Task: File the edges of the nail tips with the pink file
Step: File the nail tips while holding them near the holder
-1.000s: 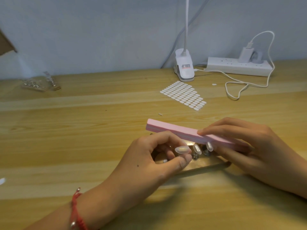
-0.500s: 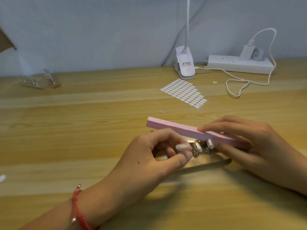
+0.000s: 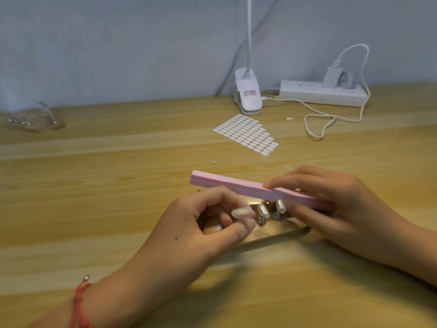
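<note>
Now mid-filing: right hand (image 3: 343,209) grips pink file (image 3: 236,188) just above nail tips (image 3: 262,209), frame centre; left hand (image 3: 201,233) pinches one of them; finished count unclear.

I see next to nothing change: the head view swings a little, putting the lamp clip (image 3: 248,95) further left in frame, and measured against it the pink file (image 3: 224,184), left hand (image 3: 189,233) and right hand (image 3: 331,204) creep leftward only a hair

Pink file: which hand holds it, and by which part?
The right hand grips the pink file by its right end; the left hand pinches a nail tip.
</note>
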`<state>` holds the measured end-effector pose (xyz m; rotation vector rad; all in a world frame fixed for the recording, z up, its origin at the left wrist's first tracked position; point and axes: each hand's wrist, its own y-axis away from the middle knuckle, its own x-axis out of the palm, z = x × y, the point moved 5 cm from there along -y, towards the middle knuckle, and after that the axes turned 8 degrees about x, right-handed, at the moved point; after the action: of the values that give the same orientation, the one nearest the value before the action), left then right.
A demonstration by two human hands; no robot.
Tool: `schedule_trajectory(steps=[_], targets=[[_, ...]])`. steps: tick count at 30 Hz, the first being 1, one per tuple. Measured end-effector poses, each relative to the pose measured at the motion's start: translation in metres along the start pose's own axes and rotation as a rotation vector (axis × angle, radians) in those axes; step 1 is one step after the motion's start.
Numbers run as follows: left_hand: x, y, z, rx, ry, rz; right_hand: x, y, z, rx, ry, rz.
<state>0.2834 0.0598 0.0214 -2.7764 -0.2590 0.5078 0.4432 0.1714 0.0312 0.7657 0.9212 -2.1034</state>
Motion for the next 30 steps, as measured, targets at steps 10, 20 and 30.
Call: schedule_trajectory(steps=[10,20,30], targets=[[-0.0011,0.0005,0.0018,-0.002,-0.02,0.007,0.0006,-0.0009,-0.0003,0.013,-0.002,0.003],[-0.001,0.0003,0.0013,-0.008,-0.008,0.013,0.0006,-0.0012,-0.0002,0.019,-0.002,0.004],[-0.0004,-0.0004,-0.0017,-0.002,-0.034,0.001,0.0007,-0.0011,0.0001,0.022,0.002,0.007]])
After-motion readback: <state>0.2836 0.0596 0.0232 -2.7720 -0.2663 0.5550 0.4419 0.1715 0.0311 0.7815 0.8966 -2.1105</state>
